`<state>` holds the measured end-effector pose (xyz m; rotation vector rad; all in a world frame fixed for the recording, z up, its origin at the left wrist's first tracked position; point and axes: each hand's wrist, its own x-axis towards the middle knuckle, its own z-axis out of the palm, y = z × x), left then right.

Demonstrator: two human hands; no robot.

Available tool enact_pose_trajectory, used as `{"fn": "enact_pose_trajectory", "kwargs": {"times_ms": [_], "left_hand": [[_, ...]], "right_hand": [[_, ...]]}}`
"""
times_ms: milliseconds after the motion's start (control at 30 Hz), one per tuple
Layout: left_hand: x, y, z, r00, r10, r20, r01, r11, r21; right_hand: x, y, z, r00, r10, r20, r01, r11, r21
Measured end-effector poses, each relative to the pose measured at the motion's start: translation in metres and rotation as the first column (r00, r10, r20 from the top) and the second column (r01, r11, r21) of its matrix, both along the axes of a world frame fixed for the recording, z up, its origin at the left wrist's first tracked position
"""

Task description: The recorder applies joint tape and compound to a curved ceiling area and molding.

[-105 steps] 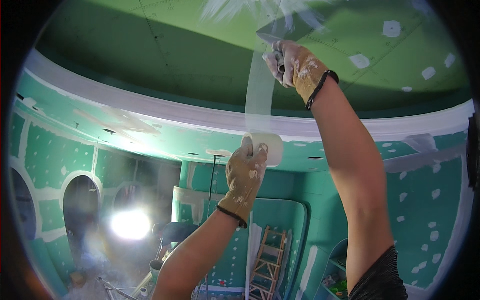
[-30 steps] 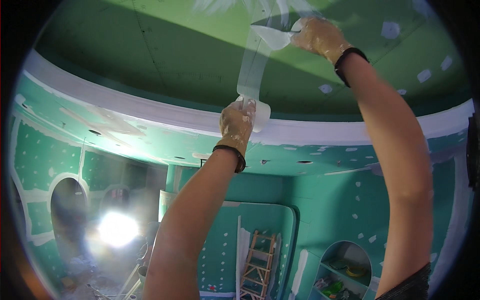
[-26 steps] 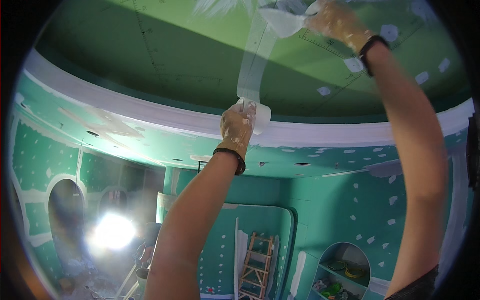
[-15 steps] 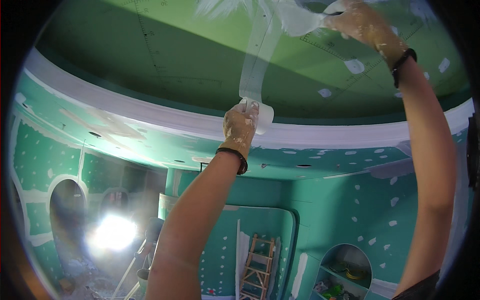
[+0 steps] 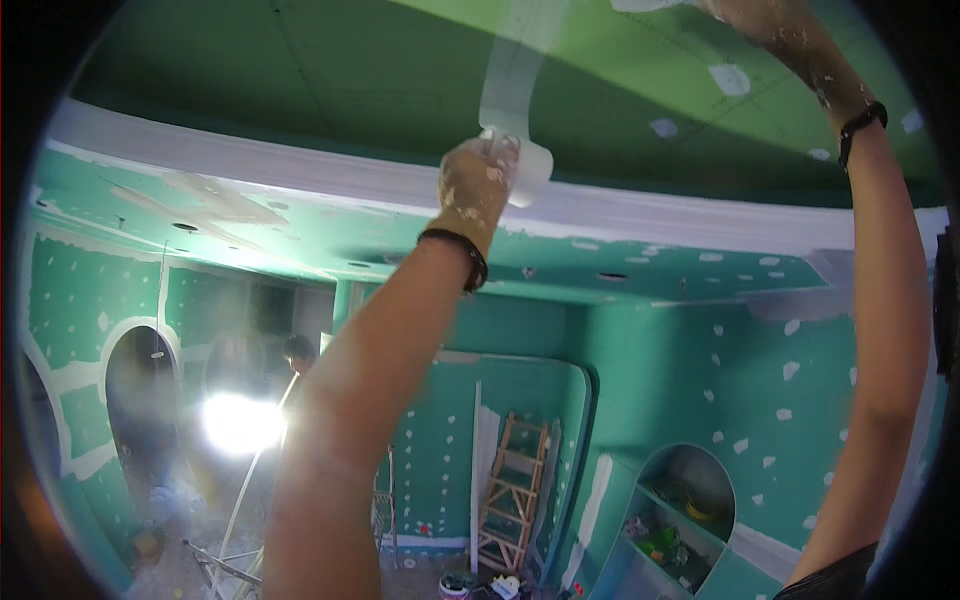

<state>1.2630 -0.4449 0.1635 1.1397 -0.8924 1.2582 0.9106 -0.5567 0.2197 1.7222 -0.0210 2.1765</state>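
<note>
Overhead, my left hand (image 5: 478, 180) is closed around a roll of white joint tape (image 5: 535, 175), close under the ceiling's curved edge. From the roll, a pale strip of tape (image 5: 512, 85) runs up across the green ceiling board (image 5: 330, 90). My right hand (image 5: 780, 25) is raised at the upper right, its fingers partly cut off by the picture's top edge. It grips a putty knife, of which only part of the whitish blade (image 5: 645, 4) shows. White smears cover both hands.
A white curved trim (image 5: 300, 165) rims the raised ceiling. Below, a bright work lamp (image 5: 242, 424) glares at left near a pole. A wooden ladder (image 5: 515, 490) leans on the green wall, beside an arched niche (image 5: 690, 520) holding assorted items. Buckets (image 5: 458, 585) stand on the floor.
The view has tipped down, so the ceiling sits higher in the picture and more floor shows. My right hand has shifted right with the putty knife. My left hand stays on the tape roll.
</note>
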Motion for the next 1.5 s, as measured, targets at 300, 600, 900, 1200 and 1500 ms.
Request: {"fn": "enact_pose_trajectory", "kwargs": {"times_ms": [300,600,900,1200,1500], "left_hand": [[-0.017,-0.008,-0.014,0.978,-0.171,-0.117,0.171,0.985,-0.013],[-0.001,-0.01,-0.01,0.991,-0.116,-0.067,0.107,0.987,-0.121],[-0.001,-0.009,-0.015,0.955,-0.289,-0.066,0.286,0.957,-0.05],[-0.026,0.006,-0.03,0.976,-0.173,-0.136,0.18,0.983,0.04],[-0.031,0.012,-0.033,0.982,-0.149,-0.12,0.152,0.988,0.016]], "right_hand": [[0.086,-0.114,0.015,0.957,-0.035,-0.288,0.067,0.993,0.102],[0.075,-0.055,0.035,0.998,-0.053,0.014,0.055,0.922,-0.382],[0.112,0.015,0.088,0.605,-0.736,0.305,0.792,0.514,-0.329],[0.162,0.015,0.061,0.984,0.18,-0.011,-0.151,0.792,-0.592],[0.188,0.051,0.048,0.992,-0.106,-0.068,0.102,0.993,-0.062]]}}
